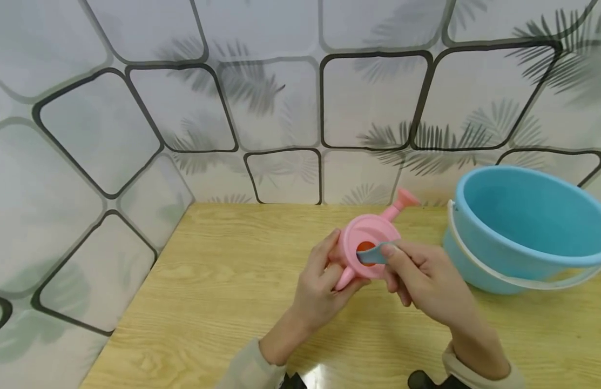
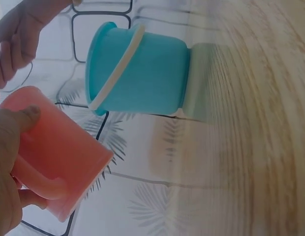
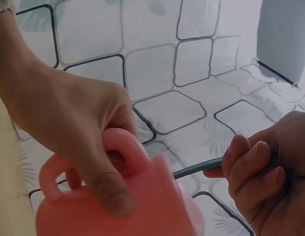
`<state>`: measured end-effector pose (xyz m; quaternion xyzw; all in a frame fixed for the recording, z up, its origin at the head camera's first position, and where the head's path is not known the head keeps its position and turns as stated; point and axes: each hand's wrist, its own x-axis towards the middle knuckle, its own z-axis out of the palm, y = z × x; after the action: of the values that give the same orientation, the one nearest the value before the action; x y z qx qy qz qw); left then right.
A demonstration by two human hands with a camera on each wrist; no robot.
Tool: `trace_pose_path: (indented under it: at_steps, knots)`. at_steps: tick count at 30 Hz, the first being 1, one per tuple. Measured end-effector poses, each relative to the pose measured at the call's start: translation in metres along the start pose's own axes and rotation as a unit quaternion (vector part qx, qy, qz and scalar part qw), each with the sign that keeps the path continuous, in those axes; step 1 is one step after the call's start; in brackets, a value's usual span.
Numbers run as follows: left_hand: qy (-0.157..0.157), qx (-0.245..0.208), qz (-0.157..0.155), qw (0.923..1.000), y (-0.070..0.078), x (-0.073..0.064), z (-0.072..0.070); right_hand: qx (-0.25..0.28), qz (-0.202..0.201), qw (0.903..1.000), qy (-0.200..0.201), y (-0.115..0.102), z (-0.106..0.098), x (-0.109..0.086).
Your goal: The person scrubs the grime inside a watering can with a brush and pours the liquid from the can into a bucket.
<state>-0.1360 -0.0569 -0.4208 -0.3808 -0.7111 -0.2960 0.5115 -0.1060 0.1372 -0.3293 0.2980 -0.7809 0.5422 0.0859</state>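
A pink toy watering can [image 1: 370, 224] is held above the table by my left hand [image 1: 319, 286], whose fingers and thumb grip its side around the handle. Its spout points away to the upper right, and something orange [image 1: 366, 247] shows inside the opening. My right hand [image 1: 426, 281] pinches a blue-grey strip-like tool [image 1: 375, 254], whose far end reaches into the can's mouth; its full shape is hidden. In the right wrist view the tool's thin shaft [image 3: 199, 167] runs from the right fingers to the can's rim.
A large light-blue bucket [image 1: 490, 270] with a white handle stands on the wooden table [image 1: 208, 281] to the right, close to my right hand. Behind the table and along its left side rises a wall covering [image 1: 281, 108] with leaf patterns.
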Motion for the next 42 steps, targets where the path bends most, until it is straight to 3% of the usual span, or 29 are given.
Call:
trace_pose_path:
  at_steps: [4, 9, 17, 22, 24, 27, 30, 36, 42]
  knots:
    - [-0.008, 0.004, -0.001, 1.0, -0.001, 0.0, 0.0, 0.007, -0.005, 0.9999, 0.01, -0.003, -0.008, -0.004]
    - [-0.005, 0.001, 0.001, 1.0, -0.001, -0.002, 0.0, 0.021, -0.023, 0.9994, -0.011, 0.005, 0.0, 0.001]
    - [-0.012, -0.005, -0.012, 0.9998, -0.004, -0.005, -0.003, 0.011, -0.005, 0.9998, -0.016, 0.0, -0.008, 0.0]
    - [0.001, -0.017, -0.009, 0.9998, -0.003, -0.004, -0.001, 0.019, -0.012, 0.9995, -0.022, 0.006, 0.002, 0.005]
    - [0.004, -0.021, -0.01, 0.9997, -0.003, -0.004, 0.0, 0.011, 0.005, 0.9999, -0.002, 0.006, 0.006, 0.006]
    - [0.003, -0.029, -0.017, 0.9994, -0.004, -0.004, 0.0, -0.01, 0.034, 0.9974, 0.063, 0.002, 0.008, 0.004]
    - [0.004, -0.043, -0.027, 0.9987, -0.004, -0.005, 0.002, -0.027, 0.033, 0.992, 0.119, -0.001, 0.01, 0.002]
    - [0.008, -0.057, -0.038, 0.9976, -0.002, -0.007, 0.005, -0.066, -0.007, 0.9932, 0.096, 0.004, 0.025, 0.005]
    - [0.003, -0.058, -0.045, 0.9973, -0.002, -0.007, 0.004, -0.056, -0.016, 0.9905, 0.124, 0.003, 0.02, 0.004]
